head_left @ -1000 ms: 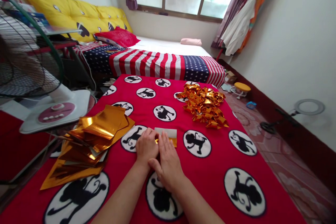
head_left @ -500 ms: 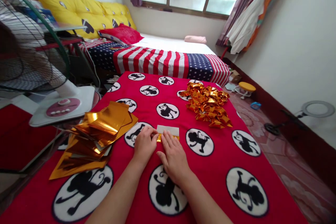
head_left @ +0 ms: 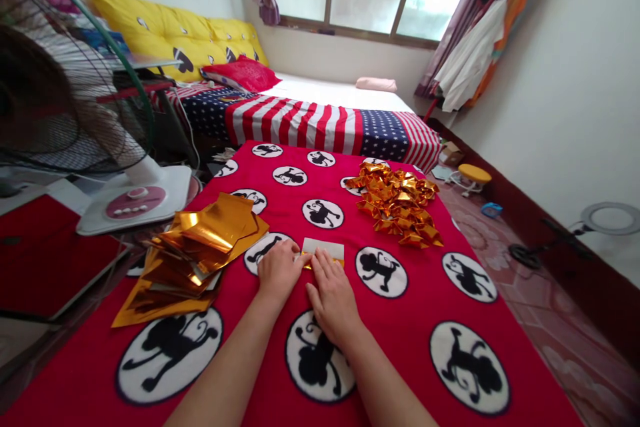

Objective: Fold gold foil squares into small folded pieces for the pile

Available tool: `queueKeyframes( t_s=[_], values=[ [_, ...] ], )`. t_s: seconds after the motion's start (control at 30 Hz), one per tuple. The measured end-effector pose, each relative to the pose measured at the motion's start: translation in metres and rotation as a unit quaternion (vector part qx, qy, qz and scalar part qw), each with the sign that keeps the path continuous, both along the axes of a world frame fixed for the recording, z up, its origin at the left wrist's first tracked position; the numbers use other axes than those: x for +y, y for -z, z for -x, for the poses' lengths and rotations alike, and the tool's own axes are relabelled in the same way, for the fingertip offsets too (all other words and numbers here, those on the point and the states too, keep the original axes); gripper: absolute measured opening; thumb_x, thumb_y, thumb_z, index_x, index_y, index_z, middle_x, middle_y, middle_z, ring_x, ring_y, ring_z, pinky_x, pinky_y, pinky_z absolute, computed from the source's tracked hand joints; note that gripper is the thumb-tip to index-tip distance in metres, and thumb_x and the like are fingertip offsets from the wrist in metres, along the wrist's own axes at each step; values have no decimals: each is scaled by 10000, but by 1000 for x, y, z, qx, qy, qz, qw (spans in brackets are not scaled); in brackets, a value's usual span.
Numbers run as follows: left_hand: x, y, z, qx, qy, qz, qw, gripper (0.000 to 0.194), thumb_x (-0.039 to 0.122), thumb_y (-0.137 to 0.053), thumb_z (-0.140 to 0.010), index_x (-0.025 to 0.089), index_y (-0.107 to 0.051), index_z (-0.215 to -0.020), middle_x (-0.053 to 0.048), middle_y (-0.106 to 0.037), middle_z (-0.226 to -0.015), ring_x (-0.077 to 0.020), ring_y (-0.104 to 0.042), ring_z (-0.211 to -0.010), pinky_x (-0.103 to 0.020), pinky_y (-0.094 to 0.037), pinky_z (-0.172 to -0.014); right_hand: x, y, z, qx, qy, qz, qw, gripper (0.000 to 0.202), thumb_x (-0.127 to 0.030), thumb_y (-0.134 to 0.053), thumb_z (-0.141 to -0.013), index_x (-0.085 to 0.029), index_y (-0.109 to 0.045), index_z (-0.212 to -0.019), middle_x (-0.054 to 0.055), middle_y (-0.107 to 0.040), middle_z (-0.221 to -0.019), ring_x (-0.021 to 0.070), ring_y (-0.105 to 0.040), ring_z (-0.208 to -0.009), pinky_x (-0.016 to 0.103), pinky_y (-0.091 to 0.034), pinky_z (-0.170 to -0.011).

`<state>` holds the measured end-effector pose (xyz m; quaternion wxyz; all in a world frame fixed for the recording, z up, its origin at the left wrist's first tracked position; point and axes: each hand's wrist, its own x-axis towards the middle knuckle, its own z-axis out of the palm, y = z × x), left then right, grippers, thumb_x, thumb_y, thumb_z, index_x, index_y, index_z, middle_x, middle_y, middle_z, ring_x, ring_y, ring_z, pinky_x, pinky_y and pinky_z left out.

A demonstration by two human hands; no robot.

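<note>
A small piece of gold foil paper (head_left: 324,249) lies on the red cloth in front of me, its pale back facing up and a gold strip folded along the near edge. My left hand (head_left: 280,270) is at its left end, fingers curled and the thumb reaching onto the fold. Flat across the gold strip rests my right hand (head_left: 334,293), fingers stretched out and pressing down. The fingers hide much of the fold. A loose stack of gold foil sheets (head_left: 207,233) sits to the left. At the far right is a heap of folded gold foil pieces (head_left: 400,203).
The red cloth (head_left: 400,360) with black monkey figures covers the table. A fan (head_left: 135,200) stands close on the left. Behind the table is a bed (head_left: 300,120) with a striped cover. A yellow stool (head_left: 474,175) and a ring light (head_left: 613,219) are on the right.
My left thumb has slid a little right along the fold, towards my right fingers. The right hand stays on the paper. The whole view has shifted slightly.
</note>
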<state>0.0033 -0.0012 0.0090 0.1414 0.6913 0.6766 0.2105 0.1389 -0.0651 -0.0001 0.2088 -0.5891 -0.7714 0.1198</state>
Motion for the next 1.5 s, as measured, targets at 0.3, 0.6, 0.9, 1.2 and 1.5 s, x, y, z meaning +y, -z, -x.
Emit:
queueKeyframes(
  t_s=[0.3, 0.6, 0.9, 1.2, 1.5],
  values=[
    [-6, 5, 0, -30, 30, -47, 998, 109, 309, -639, -802, 212, -617, -757, -16, -654, -810, -186, -600, -796, -274, -388, -651, 9, 8, -9, 130, 42, -74, 988, 494, -143, -428, -868, -168, -487, -1357, 117, -450, -1456, 218, -404, -1353, 436, -332, -1120],
    [-1, 17, 5, -187, 61, -96, 976, 74, 253, -600, -809, 196, -579, -768, -9, -628, -776, -164, -586, -767, -271, -434, -702, 47, -3, -38, 315, 138, 15, 939, 692, -273, -736, -636, -195, -518, -1289, 70, -694, -1051, 259, -641, -991, 425, -493, -906],
    [11, 16, -6, -616, -5, -17, 788, 533, 399, -770, -632, 165, -568, -1065, -67, -683, -968, -167, -671, -794, -280, -521, -728, 50, 1, -2, 644, 100, 52, 756, 408, -242, -760, -657, -162, -607, -1026, 64, -740, -965, 216, -699, -887, 361, -545, -852],
    [16, 5, -18, -703, -21, 78, 706, 412, 371, -848, -520, 129, -642, -782, -15, -689, -674, -134, -632, -569, -229, -505, -559, 45, 3, -2, 625, 113, 59, 770, 373, -409, -683, -765, -158, -642, -1038, 61, -726, -965, 206, -684, -823, 269, -553, -631],
    [16, 7, -9, -671, -35, 64, 738, 706, 310, -816, -572, 182, -506, -1193, 30, -664, -628, -111, -589, -457, -177, -418, -435, 51, 0, -19, 598, 61, 218, 769, 311, -423, -769, -652, -139, -657, -712, -14, -610, -485, 95, -503, -382, 195, -395, -390]
  ],
)
